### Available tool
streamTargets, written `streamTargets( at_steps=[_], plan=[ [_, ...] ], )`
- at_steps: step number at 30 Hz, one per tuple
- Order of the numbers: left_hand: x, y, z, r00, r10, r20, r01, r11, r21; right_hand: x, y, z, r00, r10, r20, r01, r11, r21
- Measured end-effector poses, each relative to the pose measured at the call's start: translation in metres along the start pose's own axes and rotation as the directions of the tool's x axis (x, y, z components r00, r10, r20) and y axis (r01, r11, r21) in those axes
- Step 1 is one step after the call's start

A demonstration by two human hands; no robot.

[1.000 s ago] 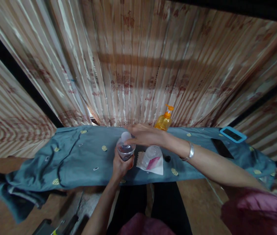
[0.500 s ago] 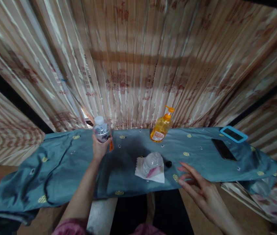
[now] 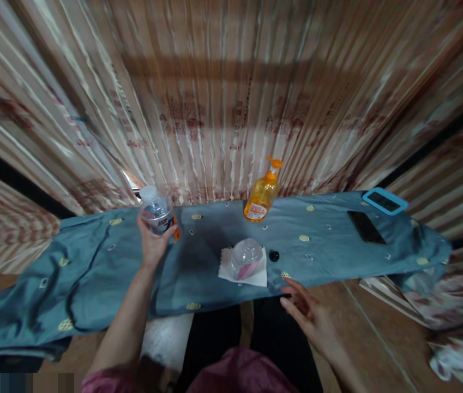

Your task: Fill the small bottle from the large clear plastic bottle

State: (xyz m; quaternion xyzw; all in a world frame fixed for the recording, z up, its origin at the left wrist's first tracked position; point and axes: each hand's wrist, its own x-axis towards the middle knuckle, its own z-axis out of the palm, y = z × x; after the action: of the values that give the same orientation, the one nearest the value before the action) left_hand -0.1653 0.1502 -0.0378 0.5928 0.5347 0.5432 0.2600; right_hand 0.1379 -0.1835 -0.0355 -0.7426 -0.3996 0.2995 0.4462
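Note:
At the left part of the cloth-covered table, my left hand (image 3: 154,239) is wrapped round a clear plastic bottle (image 3: 158,212) with a white cap and a dark-lettered label. Near the table's front edge my right hand (image 3: 307,308) hovers with fingers apart and nothing in it. Left of that hand, a clear, rounded plastic container (image 3: 248,257) rests on a white cloth or tissue (image 3: 258,279); something pink shows through its wall. A small black cap (image 3: 274,255) lies just right of the container.
An orange pump bottle (image 3: 261,197) of yellow liquid stands toward the back. At the right lie a black phone (image 3: 366,227) and a blue-framed device (image 3: 385,201) with a dark screen. A patterned curtain (image 3: 206,109) hangs behind the table's teal cloth (image 3: 104,278).
The view has shifted, so the tabletop things sit slightly higher and further left. My left hand still grips the bottle. My right hand has drawn back toward the table's front edge.

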Motion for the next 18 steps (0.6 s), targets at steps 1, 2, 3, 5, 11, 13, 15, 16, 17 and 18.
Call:
streamTargets(
  at_steps=[1,2,3,5,11,13,15,16,17,18],
  plan=[
    [-0.004,0.000,-0.002,1.000,-0.009,-0.014,0.009,1.000,0.003,0.004,0.003,0.004,1.000,-0.004,0.001,0.004,1.000,0.006],
    [-0.011,0.000,-0.005,1.000,-0.024,-0.013,0.024,1.000,0.012,0.009,0.006,0.008,1.000,-0.009,-0.008,0.009,1.000,0.009],
    [-0.021,0.001,-0.007,0.998,-0.045,-0.032,0.046,0.999,0.021,0.013,0.009,0.011,1.000,-0.014,-0.022,0.014,1.000,0.006],
    [-0.049,0.007,-0.009,0.997,-0.079,-0.024,0.080,0.996,0.030,0.023,0.014,0.016,0.998,-0.028,-0.059,0.027,0.999,-0.018],
    [-0.159,0.045,0.024,0.930,-0.039,0.366,0.084,0.991,-0.107,0.046,0.015,0.036,0.994,-0.095,-0.055,0.087,0.987,-0.132],
    [-0.178,0.056,0.043,0.886,-0.031,0.463,0.103,0.986,-0.131,0.049,0.015,0.042,0.993,-0.104,-0.047,0.095,0.982,-0.162],
    [-0.183,0.066,0.059,0.871,-0.039,0.490,0.139,0.976,-0.168,0.053,0.015,0.044,0.992,-0.110,-0.068,0.096,0.977,-0.192],
    [-0.183,0.070,0.065,0.864,-0.043,0.502,0.155,0.971,-0.184,0.056,0.015,0.042,0.990,-0.112,-0.091,0.091,0.974,-0.209],
    [-0.181,0.073,0.070,0.854,-0.047,0.518,0.172,0.965,-0.196,0.060,0.015,0.040,0.987,-0.111,-0.117,0.082,0.970,-0.227],
    [-0.179,0.076,0.073,0.843,-0.054,0.535,0.190,0.961,-0.203,0.066,0.014,0.037,0.984,-0.109,-0.140,0.072,0.966,-0.248]
  ],
)
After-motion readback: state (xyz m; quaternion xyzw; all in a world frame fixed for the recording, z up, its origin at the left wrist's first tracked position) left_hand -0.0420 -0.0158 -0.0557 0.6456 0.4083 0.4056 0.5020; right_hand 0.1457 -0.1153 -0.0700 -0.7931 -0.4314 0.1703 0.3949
